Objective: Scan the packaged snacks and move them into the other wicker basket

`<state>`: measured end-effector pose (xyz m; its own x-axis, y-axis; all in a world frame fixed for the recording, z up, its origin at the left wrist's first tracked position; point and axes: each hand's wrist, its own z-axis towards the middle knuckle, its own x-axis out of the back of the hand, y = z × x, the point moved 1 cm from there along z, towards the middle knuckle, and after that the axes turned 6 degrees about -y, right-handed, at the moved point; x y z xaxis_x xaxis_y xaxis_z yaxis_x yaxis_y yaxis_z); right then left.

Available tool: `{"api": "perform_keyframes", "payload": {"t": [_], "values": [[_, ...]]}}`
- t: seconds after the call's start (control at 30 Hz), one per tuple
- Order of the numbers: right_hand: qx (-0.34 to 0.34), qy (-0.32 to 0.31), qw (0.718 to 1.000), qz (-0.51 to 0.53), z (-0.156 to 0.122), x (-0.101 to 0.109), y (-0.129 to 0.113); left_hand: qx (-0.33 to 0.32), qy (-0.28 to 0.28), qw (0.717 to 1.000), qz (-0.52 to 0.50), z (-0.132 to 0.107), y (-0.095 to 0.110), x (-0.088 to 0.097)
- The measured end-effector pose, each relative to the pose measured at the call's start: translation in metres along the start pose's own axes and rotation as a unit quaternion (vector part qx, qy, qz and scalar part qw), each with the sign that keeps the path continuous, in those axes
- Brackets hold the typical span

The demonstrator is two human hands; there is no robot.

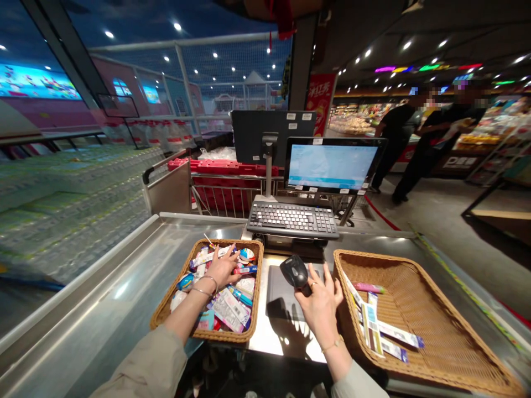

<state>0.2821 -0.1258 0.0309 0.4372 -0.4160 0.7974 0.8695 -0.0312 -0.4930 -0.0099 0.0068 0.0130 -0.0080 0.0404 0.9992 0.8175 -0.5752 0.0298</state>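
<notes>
My left hand (224, 269) reaches into the left wicker basket (258, 287), fingers spread over a heap of small wrapped snacks. A blue-and-red stick packet (248, 270) lies by its fingers; I cannot make out any firm hold on it. A flat, pale packet with a barcode (231, 309) lies nearer me in the heap. Over the counter between the baskets, my right hand (321, 296) holds a black barcode scanner (294, 271) by its handle, thumb side against it and several fingers stretched outward. The lower handle is partly hidden by the hand.
The right wicker basket (431, 282) contains several stick packets (371, 329). A keyboard (294, 218) stands beyond the counter's middle, below a lit screen (332, 166) and a dark monitor (249, 135). A metal trolley (228, 193) is behind. Two people (440, 132) stand at the far right.
</notes>
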Motion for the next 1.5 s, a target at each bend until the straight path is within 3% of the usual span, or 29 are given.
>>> {"api": "perform_keyframes", "payload": {"t": [0.27,0.77,1.17,1.5], "values": [[0.001,0.0,1.0,-0.001,-0.003,0.002,-0.007,0.011,0.101,0.995,0.023,-0.002,0.01,-0.001],[0.003,0.011,1.0,0.002,-0.006,0.003,-0.009,0.028,0.174,0.984,0.03,-0.009,0.009,0.022],[-0.007,0.011,1.0,0.005,-0.005,0.011,-0.011,0.032,0.233,0.972,0.016,0.0,0.037,0.047],[-0.002,0.021,1.0,-0.014,-0.005,0.018,-0.005,0.007,0.246,0.969,0.001,0.02,0.055,0.045]]}}
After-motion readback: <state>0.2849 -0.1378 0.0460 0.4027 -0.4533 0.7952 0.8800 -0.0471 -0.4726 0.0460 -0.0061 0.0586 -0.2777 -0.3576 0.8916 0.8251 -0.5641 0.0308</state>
